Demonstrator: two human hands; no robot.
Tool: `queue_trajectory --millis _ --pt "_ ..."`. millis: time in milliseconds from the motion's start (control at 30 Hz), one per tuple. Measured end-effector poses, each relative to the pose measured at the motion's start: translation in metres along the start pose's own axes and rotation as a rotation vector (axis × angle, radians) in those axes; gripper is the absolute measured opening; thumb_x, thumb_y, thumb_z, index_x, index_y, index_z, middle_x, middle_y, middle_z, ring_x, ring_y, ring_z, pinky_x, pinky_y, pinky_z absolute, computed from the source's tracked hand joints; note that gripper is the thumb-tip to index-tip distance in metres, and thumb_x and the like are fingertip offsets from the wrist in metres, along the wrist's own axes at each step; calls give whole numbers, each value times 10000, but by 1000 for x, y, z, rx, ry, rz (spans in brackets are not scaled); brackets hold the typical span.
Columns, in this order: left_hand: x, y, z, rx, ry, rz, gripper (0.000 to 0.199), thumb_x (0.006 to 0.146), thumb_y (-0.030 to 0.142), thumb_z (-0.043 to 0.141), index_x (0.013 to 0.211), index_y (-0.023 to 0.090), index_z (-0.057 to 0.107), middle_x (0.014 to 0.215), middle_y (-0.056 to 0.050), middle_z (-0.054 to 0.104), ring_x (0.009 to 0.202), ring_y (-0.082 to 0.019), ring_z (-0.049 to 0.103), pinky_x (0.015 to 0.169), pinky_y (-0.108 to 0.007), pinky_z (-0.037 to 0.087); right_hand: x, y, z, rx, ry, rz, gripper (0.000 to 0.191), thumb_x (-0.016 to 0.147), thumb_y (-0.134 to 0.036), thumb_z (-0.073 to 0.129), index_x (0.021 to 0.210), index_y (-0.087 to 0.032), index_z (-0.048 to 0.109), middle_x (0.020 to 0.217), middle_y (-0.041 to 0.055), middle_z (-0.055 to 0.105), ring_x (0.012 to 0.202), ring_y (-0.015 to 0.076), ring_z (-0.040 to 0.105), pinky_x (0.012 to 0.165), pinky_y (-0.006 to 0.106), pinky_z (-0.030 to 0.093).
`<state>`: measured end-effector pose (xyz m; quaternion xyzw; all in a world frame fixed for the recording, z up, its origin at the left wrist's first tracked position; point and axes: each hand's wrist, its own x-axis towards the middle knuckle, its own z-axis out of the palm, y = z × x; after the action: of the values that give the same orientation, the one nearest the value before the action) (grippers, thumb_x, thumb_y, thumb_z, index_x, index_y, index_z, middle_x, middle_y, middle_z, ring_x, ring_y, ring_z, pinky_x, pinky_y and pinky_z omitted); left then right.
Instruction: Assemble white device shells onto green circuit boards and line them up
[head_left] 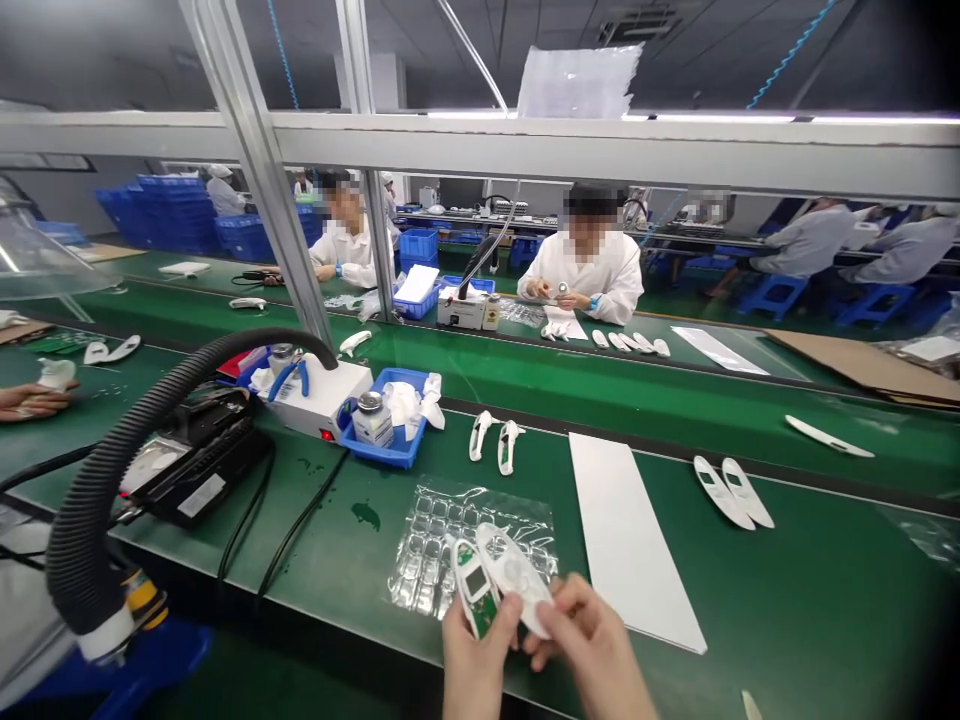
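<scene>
My left hand (480,640) grips a white oval housing half with a green circuit board (484,607) and a dark square window or screen. Pinched in the fingers of my right hand (583,625) is a smooth white cover (514,568) of similar shape. The cover's near side overlaps the housing half, my left thumb lying close to both. Whether the two parts touch along their edges I cannot tell. Just beyond them a clear plastic blister tray (424,545) with square pockets lies on the green bench.
White paper (630,530) lies right of the tray, with white shells (733,492) farther right. Two white parts (508,447) rest behind the tray. At left stand a blue bin (397,455), a white box (315,395) and a black hose (97,480). Co-workers (592,260) sit opposite.
</scene>
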<state>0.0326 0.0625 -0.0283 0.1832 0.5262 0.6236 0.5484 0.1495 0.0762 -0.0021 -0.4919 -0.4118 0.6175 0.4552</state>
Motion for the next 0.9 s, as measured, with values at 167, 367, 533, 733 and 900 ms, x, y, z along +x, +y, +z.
queue_trajectory --millis 167,367,533,733,900 --pt "13 34 -35 51 152 -11 486 594 475 823 867 100 680 769 -88 715 735 -220 627 663 -288 491 35 -11 23 -560 -300 -312 245 925 -418 508 812 -222 600 822 35 603 772 206 582 700 314 467" --pt "21 64 -55 104 130 -37 473 616 476 800 909 127 676 849 -95 716 834 -271 639 710 -309 499 116 2 13 -996 -122 -481 185 911 -286 448 773 -215 549 765 31 549 671 199 545 634 324 426" --pt "36 62 -47 207 75 -76 507 673 495 752 982 107 650 885 -116 710 842 -270 629 711 -317 484 125 18 10 -1048 -127 -452 157 866 -248 501 713 -219 528 742 12 510 654 196 539 622 321 400" --pt "65 49 -36 164 -68 -1 515 716 386 738 1133 112 613 1068 -147 709 1006 -309 643 824 -351 491 120 17 12 -1038 -108 -426 113 856 -213 495 749 -215 533 810 21 509 715 202 564 672 336 422" --pt "69 43 -36 167 -53 -2 509 728 368 729 1158 123 608 1083 -138 716 1016 -306 653 843 -361 499 114 16 15 -979 -85 -423 147 863 -185 460 723 -214 497 796 20 499 667 187 548 623 326 424"
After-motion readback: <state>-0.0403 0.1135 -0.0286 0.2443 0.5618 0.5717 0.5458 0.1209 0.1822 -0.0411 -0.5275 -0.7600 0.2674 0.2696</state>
